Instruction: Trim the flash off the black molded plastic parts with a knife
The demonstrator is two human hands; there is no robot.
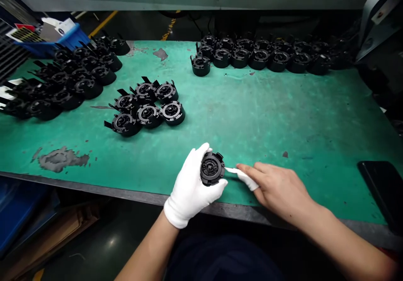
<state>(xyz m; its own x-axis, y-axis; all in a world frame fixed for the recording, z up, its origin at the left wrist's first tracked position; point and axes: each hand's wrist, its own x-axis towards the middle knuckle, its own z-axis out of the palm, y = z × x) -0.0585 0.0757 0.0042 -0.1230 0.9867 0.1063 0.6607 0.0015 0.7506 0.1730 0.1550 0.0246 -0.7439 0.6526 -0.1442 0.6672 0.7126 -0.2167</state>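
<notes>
My left hand (192, 182), in a white glove, is closed around a round black plastic part (211, 168). The part's ringed, ribbed face is turned up toward me, just above the bench's near edge. My right hand (280, 188) is ungloved apart from a white cover on the thumb. Between its thumb and index finger is a thin white pointed tool (232, 170), whose tip meets or nearly meets the part's right rim. Most of the tool is hidden in the fingers, so its exact kind does not show.
Several black round parts (147, 113) stand grouped on the green bench (252, 117). More parts (63, 83) crowd the left, and rows of them (260, 58) line the back right. A blue bin (50, 41) sits back left; a dark phone-like slab (380, 188) lies right.
</notes>
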